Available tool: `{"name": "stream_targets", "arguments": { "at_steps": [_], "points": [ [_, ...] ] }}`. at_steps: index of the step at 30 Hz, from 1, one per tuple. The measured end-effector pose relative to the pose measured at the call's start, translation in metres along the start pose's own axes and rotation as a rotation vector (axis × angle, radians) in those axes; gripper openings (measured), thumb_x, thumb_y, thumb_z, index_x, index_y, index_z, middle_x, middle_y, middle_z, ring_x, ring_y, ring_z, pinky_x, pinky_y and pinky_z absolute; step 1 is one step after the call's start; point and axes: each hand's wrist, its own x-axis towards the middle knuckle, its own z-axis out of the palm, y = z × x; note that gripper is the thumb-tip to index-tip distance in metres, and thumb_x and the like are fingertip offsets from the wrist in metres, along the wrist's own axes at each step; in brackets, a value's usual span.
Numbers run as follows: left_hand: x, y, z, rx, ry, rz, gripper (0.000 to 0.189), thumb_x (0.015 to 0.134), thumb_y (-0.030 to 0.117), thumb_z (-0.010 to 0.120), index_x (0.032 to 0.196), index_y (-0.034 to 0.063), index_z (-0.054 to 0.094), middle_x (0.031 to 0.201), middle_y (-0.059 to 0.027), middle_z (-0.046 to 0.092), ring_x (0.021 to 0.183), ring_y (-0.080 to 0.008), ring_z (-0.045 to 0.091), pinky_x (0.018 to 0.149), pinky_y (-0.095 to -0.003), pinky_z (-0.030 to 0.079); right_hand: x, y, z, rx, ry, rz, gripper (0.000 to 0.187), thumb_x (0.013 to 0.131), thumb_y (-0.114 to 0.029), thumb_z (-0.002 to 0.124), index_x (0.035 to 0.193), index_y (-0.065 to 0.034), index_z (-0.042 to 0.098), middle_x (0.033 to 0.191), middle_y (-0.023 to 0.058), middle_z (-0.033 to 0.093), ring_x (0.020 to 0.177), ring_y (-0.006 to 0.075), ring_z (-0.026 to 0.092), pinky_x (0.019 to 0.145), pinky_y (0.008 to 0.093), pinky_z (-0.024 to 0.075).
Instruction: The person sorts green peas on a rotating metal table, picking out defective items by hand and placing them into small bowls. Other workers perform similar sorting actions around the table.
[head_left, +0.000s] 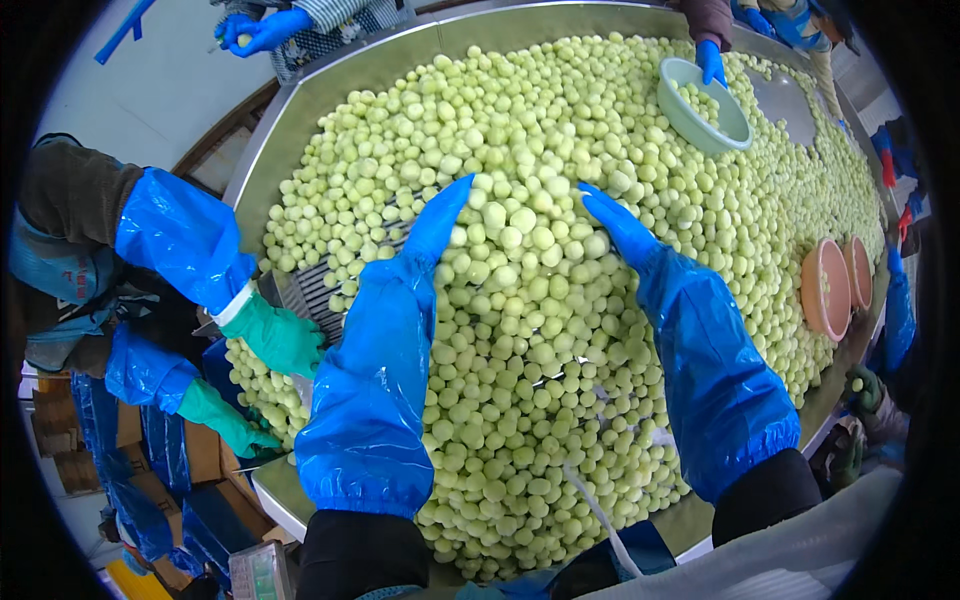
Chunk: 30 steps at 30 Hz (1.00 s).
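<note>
A deep layer of round pale green fruits (525, 300) covers a stainless steel table with a raised rim (262, 150). My left hand (442, 217), in a blue glove with a blue plastic sleeve cover, lies among the fruits left of the middle, its fingers pointing away from me. Across from it, my right hand (619, 225), gloved the same way, rests on the fruits with its fingers angled inward. Many fruits lie between the two hands. Neither hand is closed around a fruit; the palms' undersides are hidden.
At the left, a co-worker's green-gloved hands (277, 334) reach fruits beside a slotted metal grate (315, 289). Another person's blue-gloved hand (711, 64) touches a pale green basin (701, 135). Orange basins (825, 292) stand at the right. Cardboard boxes with blue liners (202, 450) are lower left.
</note>
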Motion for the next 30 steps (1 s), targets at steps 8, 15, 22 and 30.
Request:
{"name": "stream_targets", "arguments": {
  "at_steps": [8,15,22,30],
  "points": [
    [-0.049,0.005,0.032,0.042,-0.237,-0.215,0.056,0.099,0.047,0.050,0.144,0.0131,0.049,0.115,-0.0011,0.055,0.096,-0.0077,0.048,0.075,-0.0248,0.041,-0.017,0.006,0.050,0.352,-0.278,0.124,0.069,0.091,-0.048,0.066,0.147,-0.0117,0.046,0.143,0.0083,0.053,0.125,0.0156,0.055,0.105,0.0306,0.0457],
    [-0.160,0.044,0.022,0.181,-0.450,-0.430,0.055,0.098,0.049,0.052,0.141,0.0146,0.054,0.101,0.0013,0.063,0.081,-0.0036,0.052,0.063,-0.0214,0.044,-0.101,0.004,0.067,0.272,-0.621,0.064,0.072,0.090,-0.042,0.070,0.148,-0.0083,0.043,0.145,0.0107,0.050,0.128,0.0221,0.051,0.109,0.0368,0.0399],
    [-0.281,0.036,0.031,1.035,-0.779,0.462,0.049,0.085,0.043,0.071,0.131,0.0261,0.063,0.138,-0.0044,0.055,0.132,-0.0289,0.045,0.112,-0.0561,0.028,-0.219,0.009,0.109,-0.852,-0.515,-0.410,0.074,0.081,-0.053,0.071,0.146,-0.0295,0.045,0.149,0.0043,0.044,0.133,0.0351,0.043,0.105,0.0531,0.0404],
    [-0.433,-0.011,0.004,1.199,-0.476,0.471,0.052,0.082,0.035,0.070,0.132,0.0259,0.062,0.156,-0.0097,0.037,0.141,-0.0470,0.030,0.115,-0.0629,0.020,-0.358,0.043,0.136,-1.277,-0.546,-0.592,0.066,0.082,-0.045,0.069,0.143,-0.0312,0.049,0.152,0.0010,0.041,0.140,0.0381,0.032,0.104,0.0735,0.0265]
  ]
}}
